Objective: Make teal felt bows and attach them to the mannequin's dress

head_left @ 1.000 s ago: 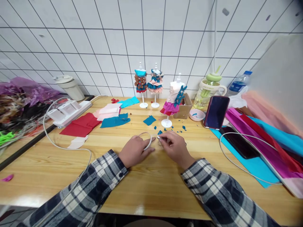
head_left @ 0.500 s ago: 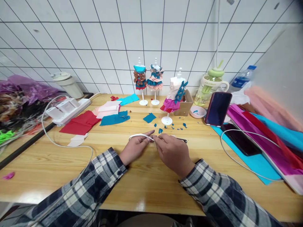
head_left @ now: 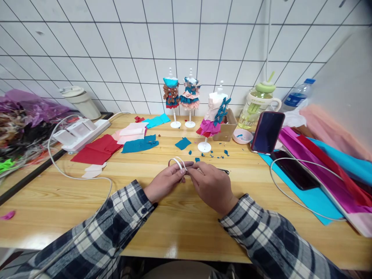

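A narrow white strip [head_left: 176, 162], tape-like, arches in two bands between my hands in front of me. My left hand [head_left: 165, 181] pinches it between thumb and fingers. Closed around the strip's other end, my right hand [head_left: 211, 186] touches the left fingertips; its own fingertips are partly hidden. A black-handled tool [head_left: 224, 171] pokes out behind my right hand, mostly covered. Just beyond lie teal paper scraps [head_left: 197, 159] and a teal square [head_left: 183, 143]. A small dress form [head_left: 214, 112] in white, magenta and red stands upright behind them.
Two more dressed forms [head_left: 171, 93] stand by the wall. Coloured paper sheets [head_left: 97, 149] and a power strip [head_left: 87, 133] lie left. At right are a propped phone [head_left: 267, 132], a pink bowl [head_left: 243, 136], a bottle [head_left: 255, 104] and a looping cable [head_left: 271, 170].
The white strip, earlier a single low band over my left hand, now bows up into a loop of two bands. My left thumb now presses on it. My right hand has barely moved.
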A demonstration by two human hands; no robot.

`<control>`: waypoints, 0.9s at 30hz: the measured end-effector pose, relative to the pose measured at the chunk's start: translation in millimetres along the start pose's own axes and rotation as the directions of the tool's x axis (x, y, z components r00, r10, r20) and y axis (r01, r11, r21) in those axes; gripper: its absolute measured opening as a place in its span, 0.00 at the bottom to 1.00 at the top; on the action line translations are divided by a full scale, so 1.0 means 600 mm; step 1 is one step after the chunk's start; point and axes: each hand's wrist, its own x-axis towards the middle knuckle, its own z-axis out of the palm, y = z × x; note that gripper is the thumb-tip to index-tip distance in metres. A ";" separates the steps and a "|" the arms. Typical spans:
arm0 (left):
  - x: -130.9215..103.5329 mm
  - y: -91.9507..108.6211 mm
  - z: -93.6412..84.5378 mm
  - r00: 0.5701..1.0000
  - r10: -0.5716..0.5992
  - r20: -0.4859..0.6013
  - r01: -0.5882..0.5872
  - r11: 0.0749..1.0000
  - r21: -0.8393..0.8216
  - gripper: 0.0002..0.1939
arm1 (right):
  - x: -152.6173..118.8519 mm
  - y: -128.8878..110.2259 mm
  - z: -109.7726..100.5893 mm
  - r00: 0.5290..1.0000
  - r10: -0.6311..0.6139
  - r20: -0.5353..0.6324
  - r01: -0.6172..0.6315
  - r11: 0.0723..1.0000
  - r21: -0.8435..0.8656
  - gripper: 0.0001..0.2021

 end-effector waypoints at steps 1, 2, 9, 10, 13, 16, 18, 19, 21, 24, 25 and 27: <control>-0.001 0.001 0.002 1.000 0.010 0.013 -0.011 0.999 0.035 0.23 | 0.001 -0.002 0.001 1.000 -0.009 -0.002 0.009 1.000 0.006 0.11; -0.001 0.001 0.004 1.000 0.020 0.014 -0.021 0.997 0.068 0.24 | 0.001 -0.003 0.001 1.000 -0.021 0.000 0.021 1.000 0.023 0.11; 0.000 0.006 0.000 0.995 0.039 -0.089 -0.016 0.971 0.239 0.31 | 0.006 0.003 -0.006 0.990 0.140 -0.030 -0.107 0.859 0.501 0.09; 0.000 0.006 -0.001 0.995 0.053 -0.079 -0.033 0.970 0.243 0.33 | 0.007 0.006 -0.004 0.982 0.185 -0.032 -0.137 0.823 0.551 0.08; -0.003 0.005 0.000 0.997 0.079 -0.022 -0.071 0.965 0.254 0.35 | 0.011 0.014 0.009 0.961 0.275 0.033 -0.230 0.728 0.646 0.09; -0.007 0.001 0.004 0.996 0.093 0.003 -0.089 0.942 0.325 0.34 | 0.014 0.018 0.024 0.929 0.332 0.161 -0.347 0.635 0.690 0.10; -0.009 -0.002 0.007 0.994 0.106 0.027 -0.108 0.927 0.360 0.33 | 0.014 0.018 0.030 0.913 0.351 0.206 -0.387 0.590 0.708 0.11; -0.009 -0.002 0.009 0.993 0.107 0.039 -0.114 0.922 0.369 0.32 | 0.015 0.017 0.032 0.911 0.353 0.214 -0.392 0.577 0.717 0.11; -0.009 0.000 0.013 0.993 0.103 0.055 -0.116 0.920 0.374 0.32 | 0.014 0.016 0.033 0.911 0.352 0.214 -0.390 0.568 0.725 0.09; -0.008 0.005 0.017 0.994 0.091 0.066 -0.109 0.928 0.357 0.30 | 0.013 0.014 0.030 0.918 0.353 0.179 -0.368 0.596 0.714 0.06; -0.007 0.006 0.017 0.994 0.087 0.070 -0.106 0.930 0.353 0.29 | 0.013 0.014 0.028 0.923 0.352 0.156 -0.355 0.617 0.703 0.05; -0.007 0.006 0.015 0.995 0.076 0.064 -0.094 0.925 0.368 0.25 | 0.013 0.014 0.023 0.934 0.344 0.096 -0.315 0.665 0.677 0.05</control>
